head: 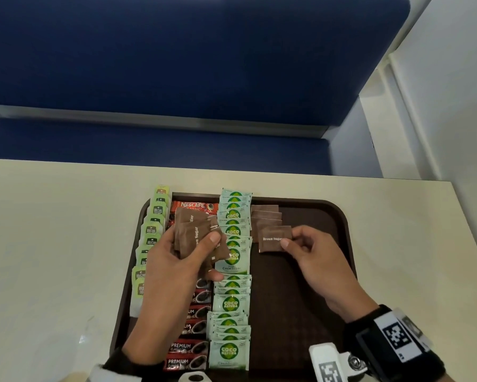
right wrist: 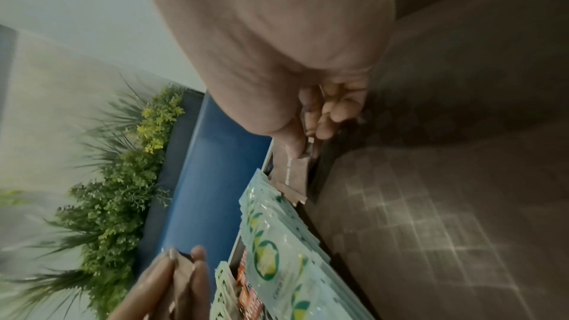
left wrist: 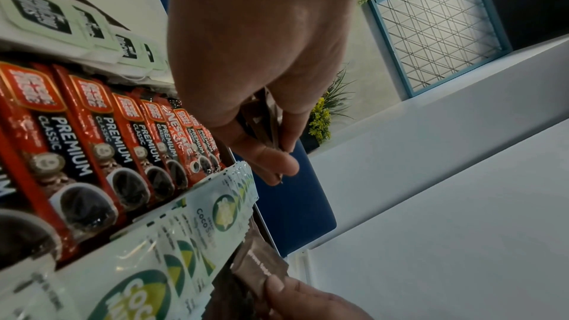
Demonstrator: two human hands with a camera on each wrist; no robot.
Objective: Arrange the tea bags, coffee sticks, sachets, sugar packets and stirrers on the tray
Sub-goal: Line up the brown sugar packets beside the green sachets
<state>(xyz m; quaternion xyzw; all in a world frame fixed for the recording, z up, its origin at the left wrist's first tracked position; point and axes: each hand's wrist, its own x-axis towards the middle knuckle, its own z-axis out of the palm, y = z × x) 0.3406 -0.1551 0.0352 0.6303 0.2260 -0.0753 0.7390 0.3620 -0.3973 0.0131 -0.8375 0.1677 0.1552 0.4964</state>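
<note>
Fingers of the right hand (head: pixel 311 252) pinch one brown sugar packet (head: pixel 273 239) over the tray (head: pixel 314 299) toward its far edge, best overlapped squarely onto the started column (head: pixel 266 216), while the left hand (head: pixel 176 260) grips the spare stack (head: pixel 192 232).

Both hands are bare, with short, unpainted nails on the fingers (head: pixel 214 238). Behind the right hand (head: pixel 314 260), a wide black wrist strap (head: pixel 369 346) carries white plates printed with black square-patterned markers (one flat on top, another on a white block on the thumb side). Behind the left hand (head: pixel 174 260) sits a black cuff (head: pixel 127 363) with a white edge, plus a white mount with a dark round opening.
</note>
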